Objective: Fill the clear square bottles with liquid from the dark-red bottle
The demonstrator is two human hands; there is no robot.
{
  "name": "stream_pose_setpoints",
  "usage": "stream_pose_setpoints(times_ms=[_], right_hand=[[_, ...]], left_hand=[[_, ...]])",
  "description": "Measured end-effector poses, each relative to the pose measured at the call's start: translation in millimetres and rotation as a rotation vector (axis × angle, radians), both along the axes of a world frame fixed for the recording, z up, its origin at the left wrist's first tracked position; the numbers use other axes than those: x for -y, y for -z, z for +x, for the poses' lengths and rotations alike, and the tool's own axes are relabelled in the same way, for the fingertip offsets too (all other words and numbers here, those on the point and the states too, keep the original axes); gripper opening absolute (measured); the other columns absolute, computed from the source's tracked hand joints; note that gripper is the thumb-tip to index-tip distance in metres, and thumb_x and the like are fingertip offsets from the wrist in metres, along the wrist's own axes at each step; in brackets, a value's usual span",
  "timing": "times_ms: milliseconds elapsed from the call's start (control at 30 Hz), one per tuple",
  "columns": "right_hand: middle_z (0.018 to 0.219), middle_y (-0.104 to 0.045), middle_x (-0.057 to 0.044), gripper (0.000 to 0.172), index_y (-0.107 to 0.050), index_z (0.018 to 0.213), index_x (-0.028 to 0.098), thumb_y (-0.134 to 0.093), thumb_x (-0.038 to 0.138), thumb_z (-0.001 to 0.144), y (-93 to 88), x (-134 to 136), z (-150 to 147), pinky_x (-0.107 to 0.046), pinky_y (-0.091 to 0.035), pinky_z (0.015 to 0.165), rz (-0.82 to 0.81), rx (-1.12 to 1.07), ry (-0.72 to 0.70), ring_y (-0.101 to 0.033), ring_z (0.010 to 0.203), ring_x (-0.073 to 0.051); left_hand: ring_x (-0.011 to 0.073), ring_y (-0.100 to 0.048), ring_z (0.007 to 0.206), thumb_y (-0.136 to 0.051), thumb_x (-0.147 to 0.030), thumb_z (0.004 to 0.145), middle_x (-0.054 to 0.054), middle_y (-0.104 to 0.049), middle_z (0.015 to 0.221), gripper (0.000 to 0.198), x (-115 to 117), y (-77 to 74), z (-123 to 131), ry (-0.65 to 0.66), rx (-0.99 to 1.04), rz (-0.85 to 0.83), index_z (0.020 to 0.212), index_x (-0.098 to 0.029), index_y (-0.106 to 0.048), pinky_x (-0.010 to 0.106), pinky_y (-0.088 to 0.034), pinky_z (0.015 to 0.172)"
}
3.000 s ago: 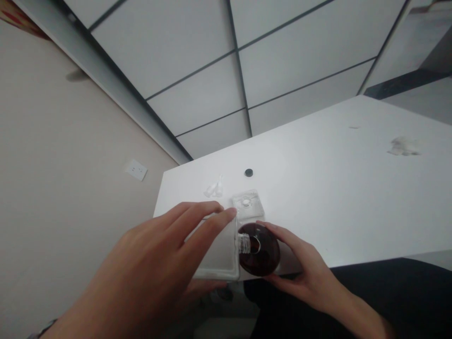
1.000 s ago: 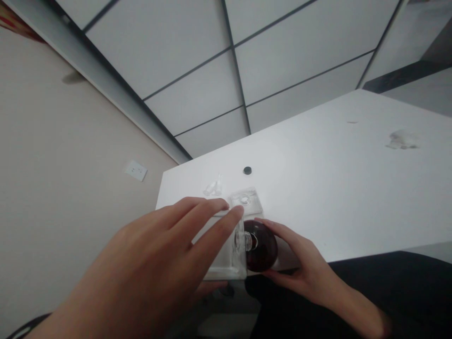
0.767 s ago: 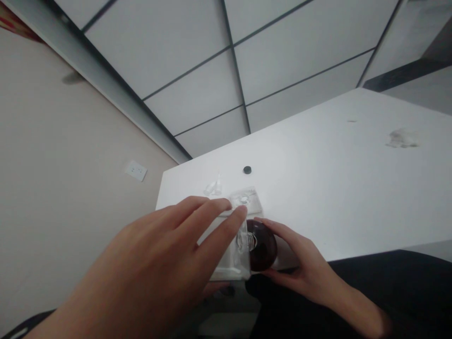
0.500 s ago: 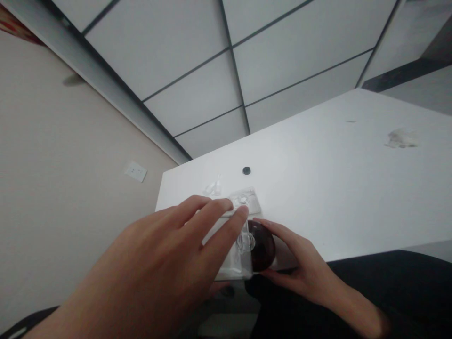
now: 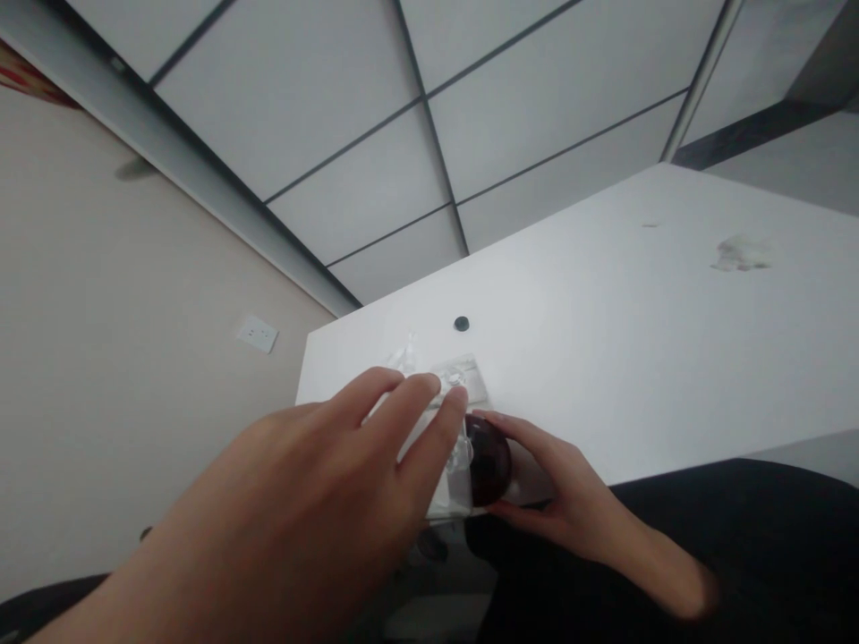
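Observation:
My left hand (image 5: 349,474) lies over a clear plastic package (image 5: 451,487), its fingers bent across the top and its thumb out of sight. At the package's right end is a glossy dark red-brown rounded object (image 5: 491,461); its left part is covered by the plastic. My right hand (image 5: 560,478) grips this object from the right, thumb below and fingers above. A clear flap with a round raised shape (image 5: 462,377) shows just past my left fingertips. What lies under my left palm is hidden.
Behind the package, crumpled clear plastic (image 5: 403,358) and a small dark round piece (image 5: 461,324) rest on the white table (image 5: 570,340). A greyish patch (image 5: 742,254) is at the right. A wall with a socket (image 5: 259,334) borders the left; panelled doors (image 5: 335,98) stand behind.
The view has shifted slightly. Both hands, the package and the dark rounded object keep nearly the same arrangement, with the package's near edge now more covered by my left hand.

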State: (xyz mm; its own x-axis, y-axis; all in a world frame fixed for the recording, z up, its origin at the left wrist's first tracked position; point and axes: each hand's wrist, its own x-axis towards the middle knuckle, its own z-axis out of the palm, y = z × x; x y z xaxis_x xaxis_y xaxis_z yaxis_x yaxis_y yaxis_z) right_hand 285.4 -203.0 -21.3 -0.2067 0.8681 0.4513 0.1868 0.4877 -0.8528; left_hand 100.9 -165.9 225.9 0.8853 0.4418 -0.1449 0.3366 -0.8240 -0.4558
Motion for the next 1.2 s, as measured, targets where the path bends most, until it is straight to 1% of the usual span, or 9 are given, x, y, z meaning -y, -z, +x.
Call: stream_pose_setpoints(times_ms=[267,400,500,633,733,800,867,1000,1200], right_hand=[[0.151,-0.064,-0.013,0.081,-0.043,0.159,0.031,-0.080,0.029,0.087,-0.7,-0.8,0.2,-0.049,-0.056,0.113,-0.012,-0.001,-0.005,-0.067,0.134,-0.031],[0.151,-0.064,-0.013,0.078,-0.043,0.158,0.031,-0.078,0.030,0.089,-3.4,-0.9,-0.1,-0.050,-0.056,0.113,0.006,-0.011,-0.008,-0.066,0.135,-0.031],[0.150,-0.064,-0.013,0.075,-0.044,0.157,0.030,-0.078,0.030,0.090,-3.4,-0.9,-0.4,-0.049,-0.056,0.113,0.002,-0.011,-0.007,-0.066,0.135,-0.030],[0.151,-0.063,-0.012,0.077,-0.041,0.157,0.032,-0.078,0.029,0.090,0.0,-1.3,-1.2,-0.050,-0.056,0.112,0.016,-0.018,-0.004,-0.065,0.136,-0.030],[0.151,-0.064,-0.012,0.077,-0.041,0.156,0.032,-0.079,0.028,0.089,2.0,-1.7,-1.7,-0.052,-0.055,0.112,0.037,-0.028,0.001,-0.065,0.136,-0.031],[0.150,-0.064,-0.013,0.076,-0.042,0.156,0.031,-0.079,0.028,0.089,2.2,-1.8,-1.9,-0.052,-0.055,0.112,0.039,-0.039,0.004,-0.065,0.136,-0.031],[0.150,-0.064,-0.013,0.076,-0.042,0.156,0.031,-0.078,0.027,0.090,2.1,-1.5,-2.1,-0.051,-0.055,0.112,0.032,-0.048,0.003,-0.065,0.136,-0.030],[0.150,-0.064,-0.011,0.077,-0.042,0.156,0.032,-0.080,0.028,0.089,3.9,-1.2,-3.2,-0.049,-0.056,0.111,0.031,-0.057,0.018,-0.065,0.136,-0.029],[0.149,-0.065,-0.009,0.079,-0.044,0.155,0.034,-0.082,0.028,0.087,6.6,-3.2,-4.6,-0.048,-0.057,0.110,0.084,-0.089,0.029,-0.066,0.135,-0.031]], left_hand=[[0.0293,-0.073,0.098,-0.062,-0.002,0.077,0.013,-0.076,0.116,0.053,1.0,-4.0,11.2,0.020,-0.035,0.041,0.127,-0.016,-0.071,0.036,-0.063,0.068],[0.0285,-0.073,0.098,-0.063,-0.004,0.082,0.012,-0.077,0.117,0.047,-0.7,-8.1,13.3,0.043,-0.063,0.004,0.125,-0.018,-0.073,0.036,-0.063,0.069],[0.0277,-0.074,0.098,-0.066,-0.006,0.085,0.012,-0.077,0.119,0.045,-0.9,-12.0,19.4,0.006,-0.089,-0.023,0.127,-0.019,-0.072,0.035,-0.062,0.069],[0.0258,-0.075,0.088,-0.070,-0.003,0.084,0.011,-0.078,0.113,0.043,0.3,-16.2,30.9,-0.065,-0.178,-0.022,0.124,-0.018,-0.074,0.032,-0.060,0.059],[0.0270,-0.075,0.094,-0.072,-0.006,0.087,0.011,-0.077,0.115,0.041,1.4,-17.8,33.7,-0.093,-0.182,-0.031,0.126,-0.017,-0.072,0.032,-0.061,0.063],[0.0278,-0.075,0.101,-0.074,-0.012,0.090,0.012,-0.076,0.119,0.042,2.1,-18.1,32.3,-0.103,-0.153,-0.043,0.132,-0.018,-0.069,0.033,-0.062,0.068],[0.0288,-0.073,0.105,-0.076,-0.017,0.091,0.013,-0.075,0.122,0.046,2.8,-18.3,30.5,-0.108,-0.139,-0.045,0.136,-0.018,-0.066,0.034,-0.062,0.070],[0.0288,-0.072,0.104,-0.084,-0.020,0.086,0.013,-0.074,0.122,0.052,3.9,-19.6,33.0,-0.121,-0.186,-0.028,0.135,-0.018,-0.066,0.032,-0.059,0.068],[0.0271,-0.071,0.102,-0.090,-0.023,0.080,0.010,-0.074,0.120,0.052,3.3,-25.5,50.2,-0.138,-0.292,-0.054,0.127,-0.019,-0.068,0.030,-0.052,0.064]])
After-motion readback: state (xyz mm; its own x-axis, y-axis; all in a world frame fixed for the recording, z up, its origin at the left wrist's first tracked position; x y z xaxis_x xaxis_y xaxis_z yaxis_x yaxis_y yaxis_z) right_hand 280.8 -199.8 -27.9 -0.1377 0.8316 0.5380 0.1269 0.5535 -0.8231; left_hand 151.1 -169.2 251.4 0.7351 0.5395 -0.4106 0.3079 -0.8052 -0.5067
